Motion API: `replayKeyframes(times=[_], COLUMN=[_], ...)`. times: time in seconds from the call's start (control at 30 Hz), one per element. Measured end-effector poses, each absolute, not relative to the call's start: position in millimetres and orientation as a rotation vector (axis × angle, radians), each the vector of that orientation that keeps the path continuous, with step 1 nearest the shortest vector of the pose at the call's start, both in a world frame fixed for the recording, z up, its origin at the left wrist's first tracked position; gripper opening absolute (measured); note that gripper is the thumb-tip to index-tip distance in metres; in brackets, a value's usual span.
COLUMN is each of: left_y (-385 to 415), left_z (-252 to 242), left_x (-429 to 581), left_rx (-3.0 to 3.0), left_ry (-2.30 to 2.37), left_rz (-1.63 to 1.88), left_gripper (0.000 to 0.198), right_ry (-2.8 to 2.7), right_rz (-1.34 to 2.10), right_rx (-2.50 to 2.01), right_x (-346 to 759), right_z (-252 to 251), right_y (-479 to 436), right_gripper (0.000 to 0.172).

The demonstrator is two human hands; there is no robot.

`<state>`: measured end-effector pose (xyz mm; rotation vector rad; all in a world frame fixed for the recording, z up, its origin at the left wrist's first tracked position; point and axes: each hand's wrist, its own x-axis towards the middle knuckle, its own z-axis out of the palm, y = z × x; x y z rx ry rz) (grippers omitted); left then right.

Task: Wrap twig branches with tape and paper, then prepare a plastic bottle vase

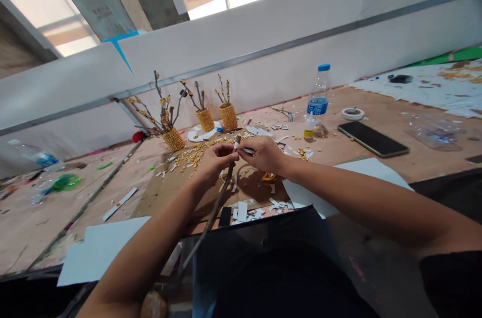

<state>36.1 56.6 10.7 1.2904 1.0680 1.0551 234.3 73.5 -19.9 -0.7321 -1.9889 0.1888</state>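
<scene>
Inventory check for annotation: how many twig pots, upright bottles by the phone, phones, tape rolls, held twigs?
Twig pots: 3
Upright bottles: 2
Phones: 1
Tape rolls: 1
Held twig: 1, in left hand; right hand pinches white strip
Total: 8

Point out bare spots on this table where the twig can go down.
Bare wood lies behind the phone, between the tape roll and the clear plastic, and left of the loose white offcut, nearer than the green plastic thing. Crowded: around the left hand on the twig and the right hand pinching a paper strip, with kernels, scraps and baskets.
</scene>
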Motion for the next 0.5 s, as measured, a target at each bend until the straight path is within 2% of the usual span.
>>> replayKeyframes(times=[0.23, 0.5], left_y=[56.3, 56.0], left_z=[12.4, 12.6], left_x=[34.2, 37.5], left_rx=[1.307, 1.245], left_ry=[1.125, 1.065], left_rz=[1.095, 1.131], left_gripper=[0.040, 0.042], right_ry=[-1.999, -1.997], right_rz=[0.167, 0.149], right_rx=[-0.729, -0.715], right_x=[233.3, 233.8], right_z=[-19.6, -20.8], right_y=[72.2, 72.3], right_gripper=[0.019, 0.020])
